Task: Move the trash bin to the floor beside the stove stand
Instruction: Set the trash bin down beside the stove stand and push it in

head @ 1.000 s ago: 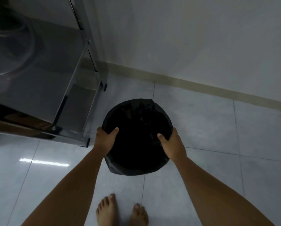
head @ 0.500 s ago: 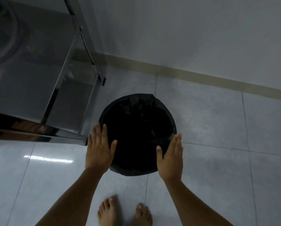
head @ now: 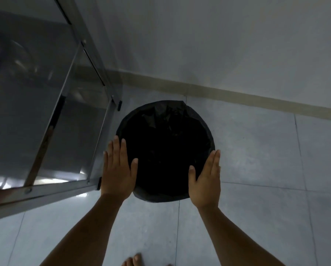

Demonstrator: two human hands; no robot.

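My left hand (head: 117,169) and right hand (head: 206,179) flank the black-lined trash bin (head: 164,150) with flat, spread fingers gripping nothing; I should lift them straight off so it sits undisturbed on the tiled floor (head: 257,150) beside the steel stove stand (head: 45,135).

Your trash bin (head: 165,150), black-lined, stands on the tiled floor (head: 257,217) just right of the steel stove stand (head: 51,120), near the wall. Your left hand (head: 117,169) and right hand (head: 206,179) flank its near rim, fingers flat and extended, not gripping.
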